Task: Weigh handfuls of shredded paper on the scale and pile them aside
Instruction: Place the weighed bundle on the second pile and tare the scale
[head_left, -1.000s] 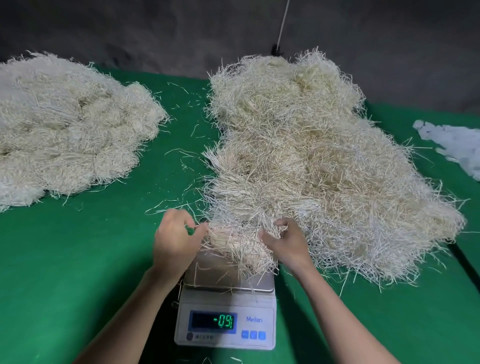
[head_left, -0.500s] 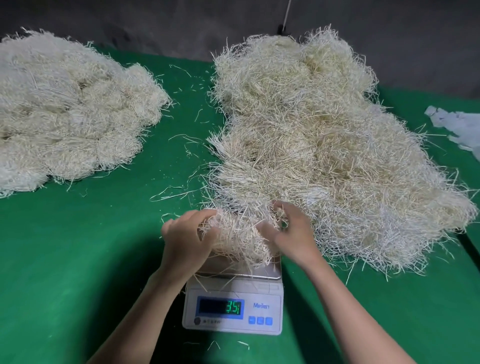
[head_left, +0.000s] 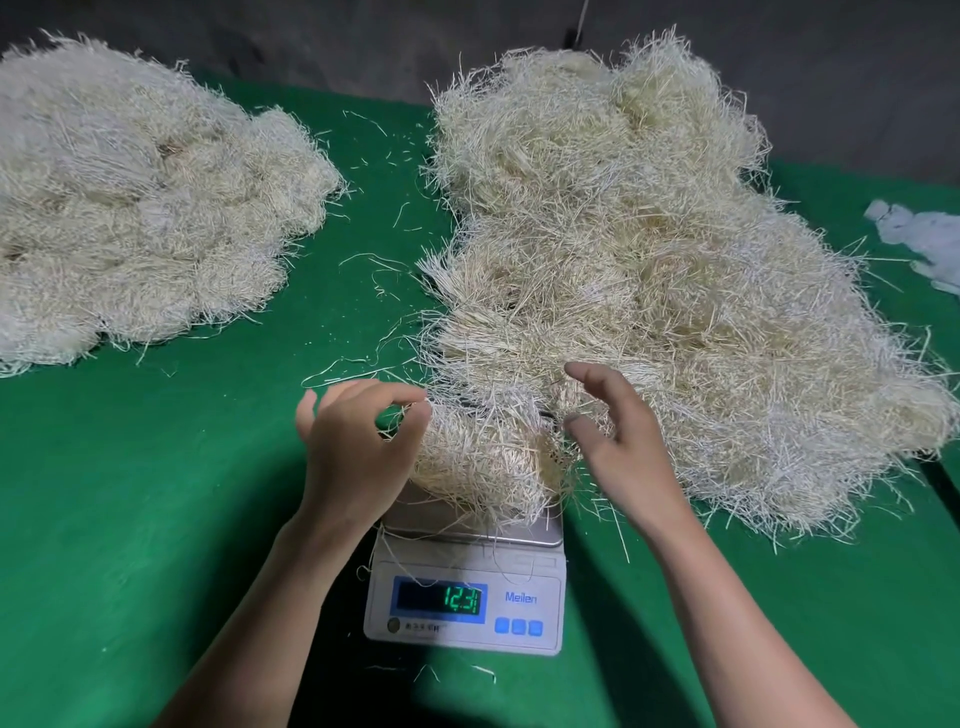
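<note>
Well, we see a handful of shredded paper (head_left: 483, 462) resting on the scale (head_left: 467, 608) near the green counter's (head_left: 156, 493) front edge. Our left hand (head_left: 358, 447), loosely curled and gripping nothing, sits at the handful's left side. Our right hand (head_left: 618, 441) hovers with relaxed, spread fingers just beside its right. A big heap (head_left: 649, 260) spreads behind toward the far edge, and another pile (head_left: 130, 208) lies at the far left corner.

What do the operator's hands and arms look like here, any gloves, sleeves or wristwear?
Both bare. The left hand and right hand wear no gloves, and no rings show. The left forearm and right forearm are uncovered down to the frame's bottom edge: no sleeves, watch, bands or markings in view.
</note>
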